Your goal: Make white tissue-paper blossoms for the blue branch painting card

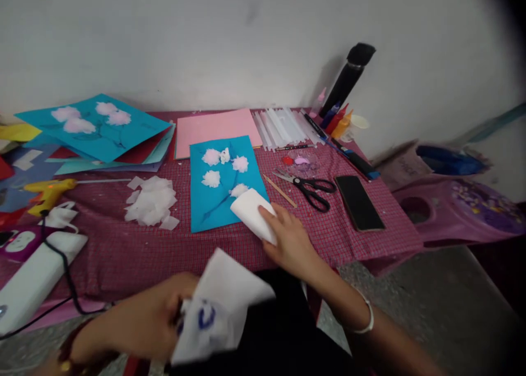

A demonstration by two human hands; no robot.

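The head view showed a blue card [219, 200] on the worktop [320, 228]; taking the card as the dial's centre, the right hand [290, 241] was between four and five o'clock, fingers closed round a folded white paper [252, 216] that overlapped the card's lower corner. The left hand [152, 313], towards seven o'clock, gripped a thin white wrapper [226, 305] with blue marks; motion blur hid how its fingertips closed.

The likeliest trouble was at the card's four o'clock: the white paper lay against the lowest pale puff [239, 190], so a sideways drag might have crushed or lifted it, especially if its glue was wet, which could not be told. The loose wrapper might have swept the card askew if swung upwards. At nine o'clock, a brushing sleeve or draught could have scattered the white squares [151, 201]. Near three o'clock, the open-bladed scissors [306, 188] and the paint dish [303, 162] risked a snag or smear from a wide right-hand swing.
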